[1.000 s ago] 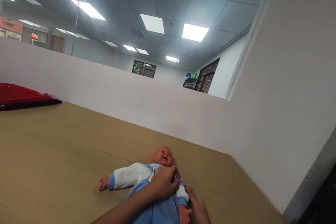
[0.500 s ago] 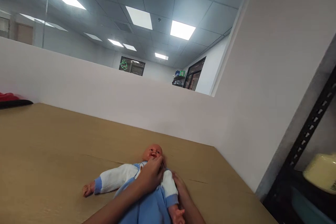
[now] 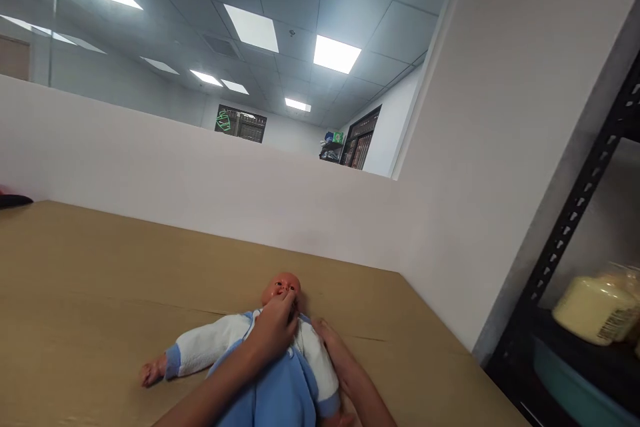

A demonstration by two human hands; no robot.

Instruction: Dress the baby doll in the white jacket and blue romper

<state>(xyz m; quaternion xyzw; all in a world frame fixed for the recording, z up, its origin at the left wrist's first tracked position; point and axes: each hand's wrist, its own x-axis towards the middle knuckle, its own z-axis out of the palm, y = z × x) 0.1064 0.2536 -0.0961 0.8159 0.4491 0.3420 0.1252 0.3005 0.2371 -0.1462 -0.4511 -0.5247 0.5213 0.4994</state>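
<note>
A baby doll (image 3: 260, 363) lies on its back on a tan cardboard-coloured surface (image 3: 100, 280), low in the frame and a little left of centre. The doll wears a blue suit with white sleeves, and its bare head points toward the top of the frame, at a low white partition wall (image 3: 175, 173). One doll arm stretches out toward the left, ending in a small bare hand.

The person's left hand (image 3: 275, 327) comes up from the bottom edge, forearm crossing the doll's body. Its fingers are drawn together at the doll's neck and chin, touching the collar of the suit; whether they pinch the cloth cannot be made out. The right hand (image 3: 337, 357) lies along the doll's other side, just right of the white sleeve, fingers extended and flat against the surface and touching the sleeve.

At the right edge stands a black metal shelf (image 3: 565, 233) with a pale yellow jar (image 3: 590, 303) on it and a teal bin (image 3: 570, 380) below. A white wall rises behind it. The upper half of the frame shows a tiled ceiling with bright panel lights (image 3: 335, 53). A dark object (image 3: 15, 200) sits at the far left edge of the surface.
</note>
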